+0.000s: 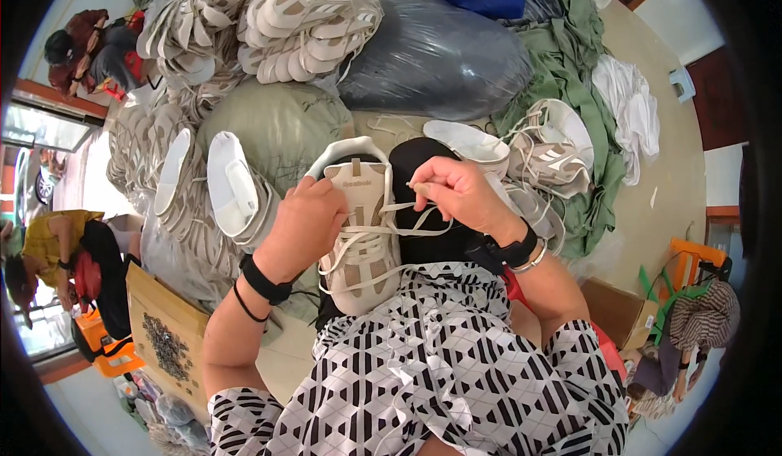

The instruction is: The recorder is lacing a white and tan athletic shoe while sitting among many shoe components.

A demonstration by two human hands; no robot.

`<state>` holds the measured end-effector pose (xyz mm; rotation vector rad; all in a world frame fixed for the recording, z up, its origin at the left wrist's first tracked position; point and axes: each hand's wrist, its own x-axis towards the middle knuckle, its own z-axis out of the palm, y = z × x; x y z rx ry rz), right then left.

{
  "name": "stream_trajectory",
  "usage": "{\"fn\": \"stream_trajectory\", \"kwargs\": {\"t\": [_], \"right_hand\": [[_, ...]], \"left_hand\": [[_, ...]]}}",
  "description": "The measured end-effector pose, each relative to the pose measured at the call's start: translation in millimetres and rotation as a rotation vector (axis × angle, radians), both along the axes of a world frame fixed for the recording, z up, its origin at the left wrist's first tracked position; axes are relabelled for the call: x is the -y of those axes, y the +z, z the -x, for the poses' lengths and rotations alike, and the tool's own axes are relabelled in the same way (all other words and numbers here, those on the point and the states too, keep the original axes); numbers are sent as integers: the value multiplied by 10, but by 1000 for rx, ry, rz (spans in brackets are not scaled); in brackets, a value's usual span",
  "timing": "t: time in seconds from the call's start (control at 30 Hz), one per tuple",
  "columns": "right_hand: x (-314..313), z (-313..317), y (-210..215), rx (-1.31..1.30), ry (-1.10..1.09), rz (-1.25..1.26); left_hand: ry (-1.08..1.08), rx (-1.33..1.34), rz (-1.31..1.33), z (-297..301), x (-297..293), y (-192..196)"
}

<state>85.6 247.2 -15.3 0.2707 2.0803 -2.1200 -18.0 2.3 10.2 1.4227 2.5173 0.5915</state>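
A beige and tan sneaker (352, 299) rests on my lap with its toe toward me and its padded collar away from me. Pale flat laces (368, 242) cross its front in several rows. On the shoe's left side, my left hand (303, 224) is closed, with fingers curled against the edge beside the tongue (355, 180). To the right of the shoe my right hand (460, 195) pinches a loose shoelace (423, 231) near its tip. That lace loops between the eyelets and my fingers.
White-lined shoes (232, 183) stand in stacks at left, with shoe uppers (305, 24) piled beyond. A lone sneaker (554, 150) lies on green cloth (582, 211) at right. Plastic-wrapped bundles (436, 52) lie ahead. Cardboard (147, 293) at left holds small dark pieces (167, 346). Other people sit around.
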Motion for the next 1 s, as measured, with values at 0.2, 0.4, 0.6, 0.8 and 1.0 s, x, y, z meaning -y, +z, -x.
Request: {"fn": "stream_trajectory", "kwargs": {"t": [0.2, 0.4, 0.6, 0.8, 1.0], "right_hand": [[-6, -86, -108, -18, -9, -41], [76, -23, -273, -186, -21, -81], [16, -32, -299, -130, -36, 55], [13, -70, -287, -90, -12, 88], [65, -49, -306, -76, -34, 83]], "left_hand": [[-71, 102, 28, 82, -123, 81], [69, 113, -156, -109, -150, -18], [170, 71, -118, -223, -209, -14], [173, 7, -22, -262, -192, -17], [96, -85, 57, -231, -158, -4]]}}
